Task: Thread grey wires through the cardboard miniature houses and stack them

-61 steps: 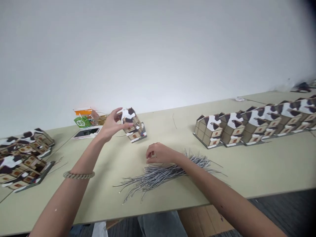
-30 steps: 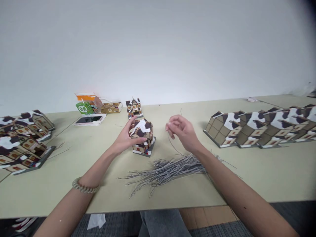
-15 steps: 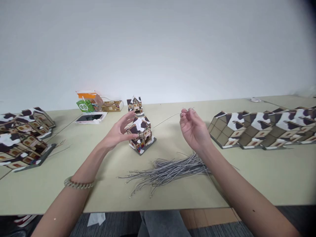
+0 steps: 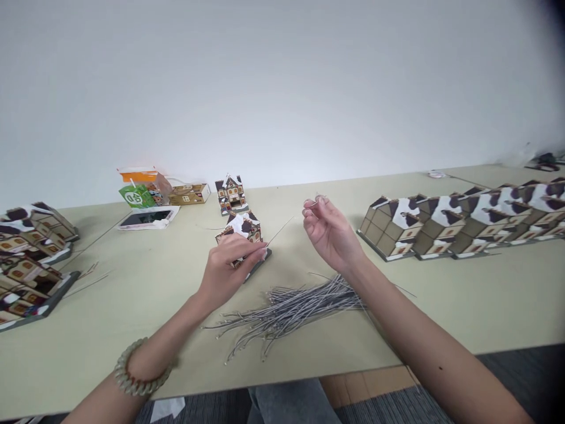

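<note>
My left hand [image 4: 233, 265] is in front of a small model house [image 4: 245, 222] with a snowy roof and hides much of it. Thumb and forefinger pinch a thin wire [image 4: 282, 228], which slants up to the right. Raised over the table, my right hand [image 4: 329, 227] has its fingertips closed on a thin wire; whether it is the same strand cannot be made out. Below both hands lies a loose bundle of grey wires [image 4: 295, 309]. Just behind the first house stands another model house [image 4: 232, 195].
A row of model houses [image 4: 397, 227] lines the right side, and more houses [image 4: 30, 282] stand at the left. Toward the back left are a phone [image 4: 148, 219], a green packet [image 4: 136, 196] and a gold box [image 4: 189, 194]. The table's front edge runs below the wires.
My left hand has gone from spread fingers beside the house to a pinch on the wire at its front right. My right hand stays closed. The view has shifted slightly.
</note>
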A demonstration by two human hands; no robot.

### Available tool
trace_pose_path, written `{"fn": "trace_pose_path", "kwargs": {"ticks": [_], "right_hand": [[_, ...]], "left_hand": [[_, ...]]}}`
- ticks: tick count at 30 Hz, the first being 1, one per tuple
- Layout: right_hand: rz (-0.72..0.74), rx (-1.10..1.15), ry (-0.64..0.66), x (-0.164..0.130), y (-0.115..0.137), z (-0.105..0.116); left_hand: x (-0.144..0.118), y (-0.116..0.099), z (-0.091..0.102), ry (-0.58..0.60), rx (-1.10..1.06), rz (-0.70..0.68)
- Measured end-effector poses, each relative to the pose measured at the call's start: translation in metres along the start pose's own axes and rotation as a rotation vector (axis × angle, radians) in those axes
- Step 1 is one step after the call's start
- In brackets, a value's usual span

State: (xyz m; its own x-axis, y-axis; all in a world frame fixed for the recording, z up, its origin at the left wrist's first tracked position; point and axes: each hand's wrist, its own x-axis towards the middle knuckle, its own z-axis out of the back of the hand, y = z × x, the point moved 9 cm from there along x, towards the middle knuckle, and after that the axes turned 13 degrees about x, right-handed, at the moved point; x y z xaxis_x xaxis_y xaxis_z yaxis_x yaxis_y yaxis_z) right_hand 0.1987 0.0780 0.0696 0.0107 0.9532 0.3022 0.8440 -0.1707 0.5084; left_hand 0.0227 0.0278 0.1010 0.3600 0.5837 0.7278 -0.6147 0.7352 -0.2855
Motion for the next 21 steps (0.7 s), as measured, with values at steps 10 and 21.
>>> {"fn": "trace_pose_path", "kwargs": {"ticks": [10, 21], "right_hand": [[0.087, 0.135, -0.074, 0.008, 0.019, 0.015], [0.069, -0.143, -0.026, 0.005, 0.006, 0.01]], "left_hand": [[0.002, 0.01, 0.003, -0.027, 0.027, 0.024], [-0.002, 0.007, 0.007, -0.098, 0.243, -0.005]]}}
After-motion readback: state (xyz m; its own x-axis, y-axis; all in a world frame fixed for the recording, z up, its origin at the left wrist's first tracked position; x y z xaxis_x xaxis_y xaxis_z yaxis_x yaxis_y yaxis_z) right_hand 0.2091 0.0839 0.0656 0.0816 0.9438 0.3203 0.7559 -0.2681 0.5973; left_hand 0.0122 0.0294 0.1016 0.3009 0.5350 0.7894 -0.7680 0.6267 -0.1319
